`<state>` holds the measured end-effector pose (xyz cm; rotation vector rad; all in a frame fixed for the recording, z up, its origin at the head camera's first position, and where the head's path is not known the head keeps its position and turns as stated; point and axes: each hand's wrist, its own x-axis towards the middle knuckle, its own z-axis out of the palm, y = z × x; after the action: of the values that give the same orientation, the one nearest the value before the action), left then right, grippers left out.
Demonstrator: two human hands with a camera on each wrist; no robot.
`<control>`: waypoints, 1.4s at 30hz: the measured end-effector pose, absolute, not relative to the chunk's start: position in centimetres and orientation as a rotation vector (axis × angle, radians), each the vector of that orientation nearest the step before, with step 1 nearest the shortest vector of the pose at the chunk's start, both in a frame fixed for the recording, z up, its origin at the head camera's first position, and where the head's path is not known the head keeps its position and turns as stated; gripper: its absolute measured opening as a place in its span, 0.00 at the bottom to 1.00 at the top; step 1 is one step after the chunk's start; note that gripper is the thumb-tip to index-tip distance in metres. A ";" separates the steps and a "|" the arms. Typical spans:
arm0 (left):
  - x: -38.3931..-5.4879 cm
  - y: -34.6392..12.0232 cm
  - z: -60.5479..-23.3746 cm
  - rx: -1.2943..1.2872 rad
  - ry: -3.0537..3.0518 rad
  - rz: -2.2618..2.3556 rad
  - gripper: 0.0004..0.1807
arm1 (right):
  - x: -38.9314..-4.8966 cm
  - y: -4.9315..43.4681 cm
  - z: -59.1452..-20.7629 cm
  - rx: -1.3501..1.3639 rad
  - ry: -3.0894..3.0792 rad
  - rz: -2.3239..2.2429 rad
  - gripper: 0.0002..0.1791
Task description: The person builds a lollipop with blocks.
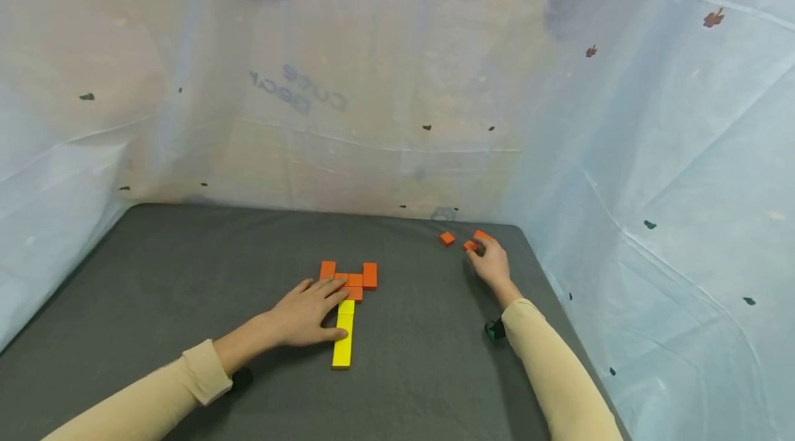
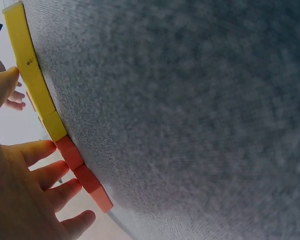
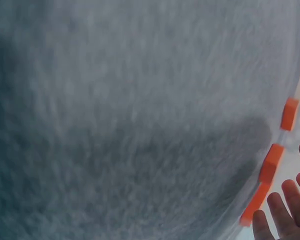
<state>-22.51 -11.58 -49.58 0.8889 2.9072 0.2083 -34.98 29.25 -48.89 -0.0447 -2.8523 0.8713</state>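
Note:
Flat blocks form a figure on the dark table. A long yellow block [image 1: 342, 353] makes its lower part, with a short yellow block [image 1: 346, 306] above it. Several orange blocks [image 1: 370, 276] lie at the top, partly hidden by my left hand [image 1: 304, 313]. That hand is spread over the figure, its fingertips on the orange blocks and its thumb at the long yellow one. Far to the right, my right hand [image 1: 492, 263] reaches with loosely bent fingers to two loose orange blocks, one small [image 1: 469, 246] and one longer [image 3: 255, 204]. Another orange block [image 1: 447, 239] lies left of them.
The dark grey table [image 1: 186, 275] has a rounded back right corner near the right hand. Translucent plastic sheeting [image 1: 385, 82] with small leaf prints hangs behind it and along the sides. A dark wrist camera with green [image 1: 494, 329] sits under the right wrist.

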 end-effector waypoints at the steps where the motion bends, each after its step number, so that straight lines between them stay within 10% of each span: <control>1: -22.5 -11.6 -49.6 0.886 2.907 0.208 0.48 | -35.2 29.4 -49.0 -0.062 -2.860 0.868 0.26; 42: -22.4 -11.5 -49.4 0.863 2.896 0.195 0.48 | -35.7 29.7 -49.8 -0.115 -2.916 0.771 0.21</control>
<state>-22.43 -11.45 -49.36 0.8631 2.8956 0.1948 -35.69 29.73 -49.77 -0.1146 -2.9162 0.7712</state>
